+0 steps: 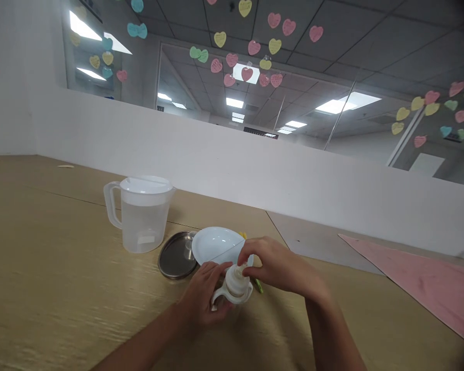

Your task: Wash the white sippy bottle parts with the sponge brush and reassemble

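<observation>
Low over the table's front part, a small white baby bottle with curved side handles is gripped from the left by my left hand, its fingers wrapped round the body and a handle. From the upper right, my right hand pinches the bottle's narrow pale top between thumb and fingers. Just behind the bottle sits a white bowl, partly hidden by my hands. A dark round metal tray lies against the bowl's left side. Something green and yellow shows in part behind my right hand.
A lidded clear plastic pitcher with liquid in it stands on the left of the wooden table. A pink sheet lies at the right. The white wall with a window and heart-shaped notes bounds the back.
</observation>
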Tool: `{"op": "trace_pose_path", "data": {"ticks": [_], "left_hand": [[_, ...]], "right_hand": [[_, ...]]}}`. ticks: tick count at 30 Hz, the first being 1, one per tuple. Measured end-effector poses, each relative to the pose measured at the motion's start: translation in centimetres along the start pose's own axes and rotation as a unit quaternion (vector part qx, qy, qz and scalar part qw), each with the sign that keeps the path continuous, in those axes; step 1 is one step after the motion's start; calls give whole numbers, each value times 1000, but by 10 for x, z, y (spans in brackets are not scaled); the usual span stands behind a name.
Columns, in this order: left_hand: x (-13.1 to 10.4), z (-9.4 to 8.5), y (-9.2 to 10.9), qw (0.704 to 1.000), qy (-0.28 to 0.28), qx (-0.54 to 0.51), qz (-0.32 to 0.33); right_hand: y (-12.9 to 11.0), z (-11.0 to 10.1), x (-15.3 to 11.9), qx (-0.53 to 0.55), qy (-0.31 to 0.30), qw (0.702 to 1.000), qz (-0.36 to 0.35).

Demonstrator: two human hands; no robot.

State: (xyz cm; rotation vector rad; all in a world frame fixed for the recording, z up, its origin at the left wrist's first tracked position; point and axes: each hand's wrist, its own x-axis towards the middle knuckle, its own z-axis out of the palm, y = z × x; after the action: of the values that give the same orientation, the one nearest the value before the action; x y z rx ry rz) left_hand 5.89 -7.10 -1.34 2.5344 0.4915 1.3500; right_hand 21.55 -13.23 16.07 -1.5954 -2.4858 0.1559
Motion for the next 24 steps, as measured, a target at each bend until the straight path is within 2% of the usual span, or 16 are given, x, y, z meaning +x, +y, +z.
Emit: {"op": "trace_pose_path", "data": {"ticks": [4, 14, 18, 24], "left_hand": [[-1, 1, -1, 1000, -3, 3, -8], [-2, 1, -2, 1000, -4, 7, -9], [-2, 2, -3, 1000, -7, 2, -17], [0, 0, -1, 1000, 0, -4, -6]], "right_hand": [[-5, 6, 4, -38, -22, 998, 34], [-5, 14, 13, -112, -14, 991, 76], [-4, 13, 13, -96, -28, 994, 48], [0, 11, 9, -45, -25, 998, -43]]}}
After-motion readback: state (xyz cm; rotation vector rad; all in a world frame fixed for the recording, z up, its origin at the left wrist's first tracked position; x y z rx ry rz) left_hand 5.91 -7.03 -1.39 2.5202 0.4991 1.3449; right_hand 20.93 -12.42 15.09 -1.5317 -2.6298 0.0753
